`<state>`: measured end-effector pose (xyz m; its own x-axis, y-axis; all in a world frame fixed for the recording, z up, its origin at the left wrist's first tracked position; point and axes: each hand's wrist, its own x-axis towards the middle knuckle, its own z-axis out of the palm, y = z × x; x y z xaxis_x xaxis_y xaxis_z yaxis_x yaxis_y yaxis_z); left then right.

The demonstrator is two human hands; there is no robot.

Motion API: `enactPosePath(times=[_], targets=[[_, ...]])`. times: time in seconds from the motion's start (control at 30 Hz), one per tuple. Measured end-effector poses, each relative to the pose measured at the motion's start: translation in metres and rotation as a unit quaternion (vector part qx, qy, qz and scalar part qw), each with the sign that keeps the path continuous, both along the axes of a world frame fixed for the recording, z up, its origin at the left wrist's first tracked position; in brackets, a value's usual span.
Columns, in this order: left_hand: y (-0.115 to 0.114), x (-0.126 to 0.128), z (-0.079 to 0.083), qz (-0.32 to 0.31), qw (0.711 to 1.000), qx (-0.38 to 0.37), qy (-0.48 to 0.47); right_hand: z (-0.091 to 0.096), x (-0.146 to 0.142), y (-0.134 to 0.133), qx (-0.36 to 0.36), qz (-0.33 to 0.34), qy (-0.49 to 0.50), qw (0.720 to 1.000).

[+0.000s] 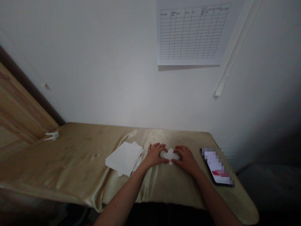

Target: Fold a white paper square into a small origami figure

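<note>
A small folded piece of white paper point(169, 155) lies on the table between both my hands. My left hand point(155, 155) rests on its left side with fingers curled over the edge, pinching it. My right hand point(185, 158) presses on its right side, fingers bent and closed on the paper. Both forearms reach in from the bottom of the view.
A stack of white sheets point(124, 158) lies left of my hands. A phone point(217, 166) with a lit screen lies to the right near the table's edge. The table point(77, 157) wears a shiny beige cloth. A printed grid sheet point(192, 31) hangs on the wall.
</note>
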<state>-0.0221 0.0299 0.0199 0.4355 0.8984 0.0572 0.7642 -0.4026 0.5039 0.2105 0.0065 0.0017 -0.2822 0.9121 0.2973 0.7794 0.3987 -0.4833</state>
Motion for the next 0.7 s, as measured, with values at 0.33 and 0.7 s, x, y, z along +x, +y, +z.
enactPosePath(times=[0.33,0.7], targets=[[0.003,0.009,-0.001,0.050,0.996,0.073,-0.009,-0.009,-0.001,0.012,0.020,-0.025,-0.004,0.999],[0.007,0.018,-0.003,0.073,0.992,0.098,-0.019,-0.003,-0.006,0.012,0.024,-0.052,-0.005,0.998]])
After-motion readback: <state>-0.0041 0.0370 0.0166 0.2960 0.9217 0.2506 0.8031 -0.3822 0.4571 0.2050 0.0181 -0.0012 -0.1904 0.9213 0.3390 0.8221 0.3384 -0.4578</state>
